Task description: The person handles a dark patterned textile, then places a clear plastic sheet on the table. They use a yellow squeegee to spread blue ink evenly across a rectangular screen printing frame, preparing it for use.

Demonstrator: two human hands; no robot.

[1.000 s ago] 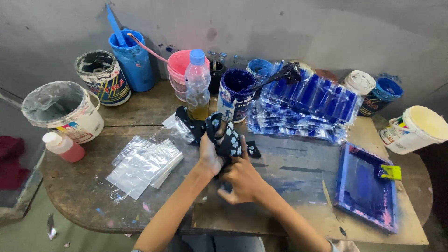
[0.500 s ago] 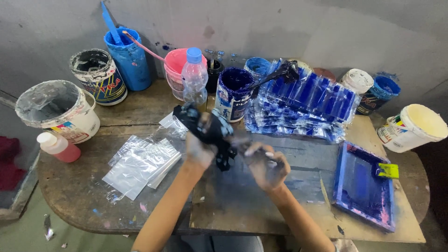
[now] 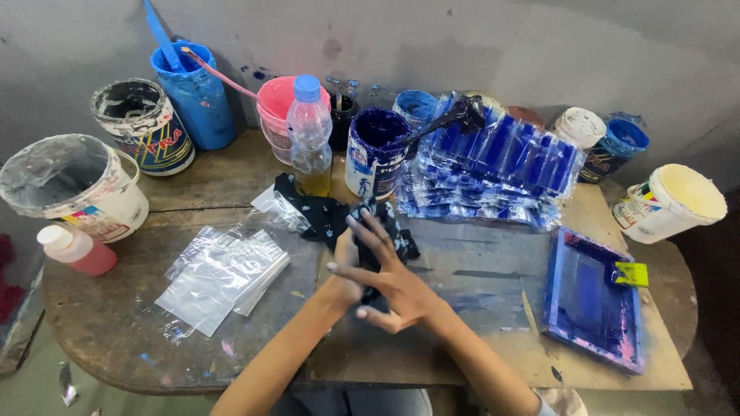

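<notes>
Hands meet over a crumpled black ink-stained rag (image 3: 339, 218): right hand (image 3: 393, 289) fingers splayed; left hand (image 3: 345, 266) beneath, grip hidden.

A crumpled black rag (image 3: 333, 217) with pale blotches lies bunched on the table, partly wrapped around the hands.
</notes>
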